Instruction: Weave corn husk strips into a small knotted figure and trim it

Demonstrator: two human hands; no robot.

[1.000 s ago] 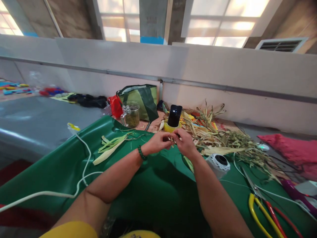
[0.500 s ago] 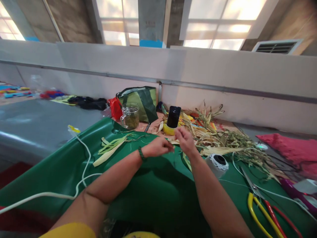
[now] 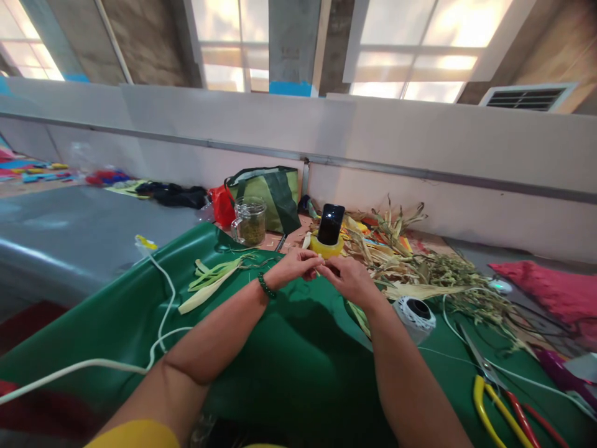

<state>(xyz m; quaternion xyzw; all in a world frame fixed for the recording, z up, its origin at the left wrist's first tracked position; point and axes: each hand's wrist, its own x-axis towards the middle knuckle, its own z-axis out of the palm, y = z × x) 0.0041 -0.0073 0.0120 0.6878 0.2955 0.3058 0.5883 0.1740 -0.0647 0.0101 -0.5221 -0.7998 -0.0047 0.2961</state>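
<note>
My left hand (image 3: 295,269), with a green bead bracelet (image 3: 266,287) on the wrist, and my right hand (image 3: 349,279) meet over the green cloth (image 3: 280,361). Both pinch a small pale strip of dried corn husk (image 3: 319,269) between their fingertips. Just beyond them a black phone (image 3: 331,224) stands upright in a yellow tape roll (image 3: 326,247). A pile of dried husks and stalks (image 3: 420,267) lies to the right of my hands. A white spool of thread (image 3: 415,314) sits by my right forearm.
Green husk strips (image 3: 212,280) lie left of my hands. A white cable (image 3: 158,311) runs across the cloth. A glass mug (image 3: 249,222) and a green bag (image 3: 270,193) stand at the back. Scissors (image 3: 480,364) and yellow and red pliers (image 3: 504,404) lie at the right. A red cushion (image 3: 550,292) sits far right.
Half a second ago my right hand was lifted away toward the phone; it has come back down and both hands pinch the husk strip together again.
</note>
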